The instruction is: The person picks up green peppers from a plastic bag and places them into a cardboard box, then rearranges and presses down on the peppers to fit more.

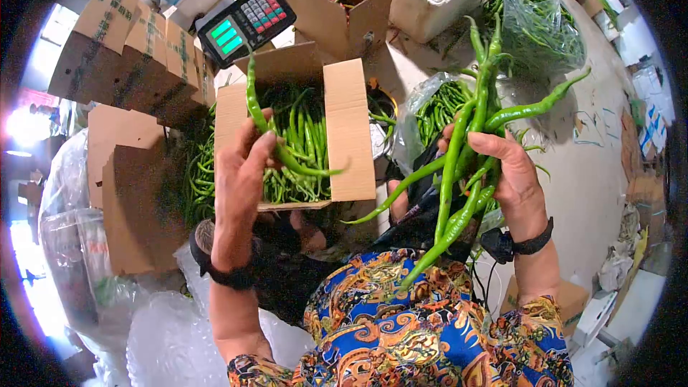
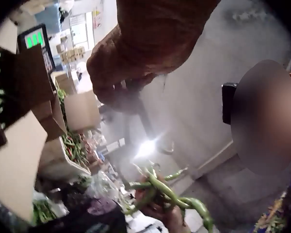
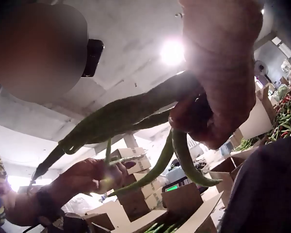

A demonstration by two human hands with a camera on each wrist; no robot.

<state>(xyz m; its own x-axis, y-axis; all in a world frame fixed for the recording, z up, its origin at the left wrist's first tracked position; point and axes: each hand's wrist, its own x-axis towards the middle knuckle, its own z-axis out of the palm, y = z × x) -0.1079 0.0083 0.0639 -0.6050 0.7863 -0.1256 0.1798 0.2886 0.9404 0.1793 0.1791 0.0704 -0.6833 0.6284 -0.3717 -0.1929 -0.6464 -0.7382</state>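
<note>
My left hand (image 1: 242, 179) pinches a long curved green chili pepper (image 1: 254, 104) between thumb and fingers, above an open cardboard box (image 1: 350, 132). Long green chili peppers (image 1: 295, 132) fill that box. On the right, my right hand (image 1: 512, 172) grips a loose bunch of green chili peppers (image 1: 466, 161), their ends sticking out up, down and sideways. The right wrist view shows the bunch (image 3: 116, 114) hanging from the curled fingers, with the left hand (image 3: 89, 177) beyond it. In the left wrist view the left hand (image 2: 140, 53) hides its own pepper.
Behind the box stand a scale display (image 1: 247, 23) and another open carton (image 1: 326, 11). A white foam box (image 1: 437, 11) holds red and green peppers. Clear plastic bags of peppers (image 1: 534, 21) lie at the right. Cartons (image 1: 107, 50) and plastic wrapping (image 1: 168, 337) are at the left.
</note>
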